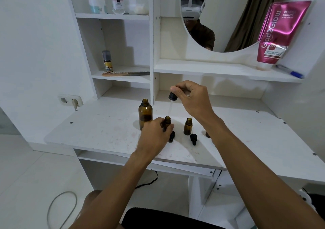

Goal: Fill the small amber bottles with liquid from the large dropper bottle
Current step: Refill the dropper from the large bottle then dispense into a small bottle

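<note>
1. The left hand wraps around a small amber bottle on the white desk so it won't tip.
2. The right hand pinches the dropper above that bottle, aiming the glass tube at its open mouth.
3. The large amber bottle stands open just behind, easy to reach.
4. Another small bottle waits open, its black cap lying in front.

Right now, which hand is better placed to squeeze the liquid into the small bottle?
The right hand. It already pinches the dropper by its bulb, with the glass tube pointing down at the open small bottle. The left hand is busy steadying that bottle on the desk.
</note>
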